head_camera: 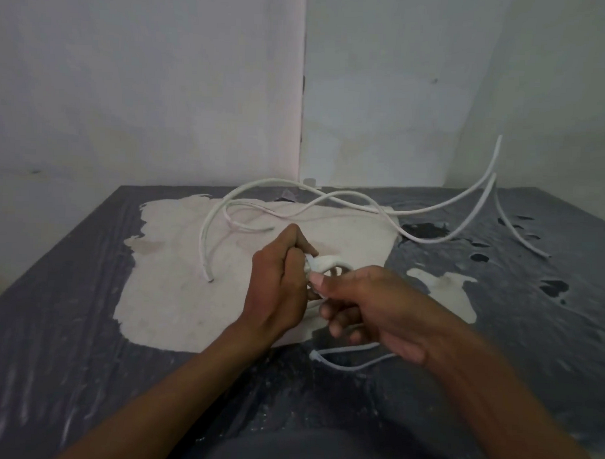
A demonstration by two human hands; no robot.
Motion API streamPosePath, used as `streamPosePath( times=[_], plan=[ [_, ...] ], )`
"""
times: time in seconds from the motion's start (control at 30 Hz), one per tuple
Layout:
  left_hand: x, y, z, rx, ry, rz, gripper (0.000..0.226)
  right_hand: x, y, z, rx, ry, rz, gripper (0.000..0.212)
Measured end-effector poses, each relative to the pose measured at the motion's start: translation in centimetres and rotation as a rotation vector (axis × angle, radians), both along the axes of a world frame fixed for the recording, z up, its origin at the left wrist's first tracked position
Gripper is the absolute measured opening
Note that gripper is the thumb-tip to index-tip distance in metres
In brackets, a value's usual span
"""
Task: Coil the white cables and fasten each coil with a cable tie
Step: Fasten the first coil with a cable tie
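While both hands clamp the small coil point(327, 264) mid-table, left hand point(278, 283) fist-grips it, right hand point(370, 307) pinches the cable tie point(344, 359): fastening step. Next: cinch tight. Loose cables point(295, 201) lie far.

One head-worn camera looks forward and down, close over the table point(85, 307).

A grey table point(85, 324) with a worn white patch point(175, 286) stands against pale walls point(145, 86).

A grey table point(85, 324) with a worn, pale bare patch point(175, 293) is seen. Loose white cables point(329, 196) are sprawled behind that patch; a cable tie point(344, 359) is laid just in front of it.
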State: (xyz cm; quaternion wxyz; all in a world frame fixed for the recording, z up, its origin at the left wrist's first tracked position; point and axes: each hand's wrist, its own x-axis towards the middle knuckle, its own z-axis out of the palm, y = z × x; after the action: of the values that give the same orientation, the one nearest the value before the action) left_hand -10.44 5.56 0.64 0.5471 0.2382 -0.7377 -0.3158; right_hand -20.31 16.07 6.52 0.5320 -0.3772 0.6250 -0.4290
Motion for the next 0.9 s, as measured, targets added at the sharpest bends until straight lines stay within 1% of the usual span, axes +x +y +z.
streamPosePath(
  times=[0.17,0.33,0.57,0.63,0.77,0.9],
  plan=[
    [0.3,0.0,-0.1,-0.007,0.013,-0.007,0.018,-0.1,0.1,0.1,0.014,0.024,0.096,0.024],
    [0.2,0.0,0.0,-0.013,0.003,-0.008,0.02,-0.2,0.0,0.2,0.037,0.025,0.131,0.025],
    [0.2,-0.1,0.2,0.032,-0.006,-0.025,0.02,-0.4,-0.1,-0.3,0.004,-0.115,0.087,0.021],
    [0.3,-0.5,0.5,0.029,-0.022,-0.019,0.023,-0.6,-0.4,-0.1,-0.041,-0.078,0.067,0.023],
    [1.3,-1.8,1.4,0.028,-0.085,0.048,0.026,-0.7,-1.4,0.0,-0.173,0.087,0.061,0.03],
    [1.7,-2.5,2.0,0.023,-0.17,0.095,0.027,0.2,-2.1,-0.3,-0.284,0.165,-0.008,0.034]
  ],
)
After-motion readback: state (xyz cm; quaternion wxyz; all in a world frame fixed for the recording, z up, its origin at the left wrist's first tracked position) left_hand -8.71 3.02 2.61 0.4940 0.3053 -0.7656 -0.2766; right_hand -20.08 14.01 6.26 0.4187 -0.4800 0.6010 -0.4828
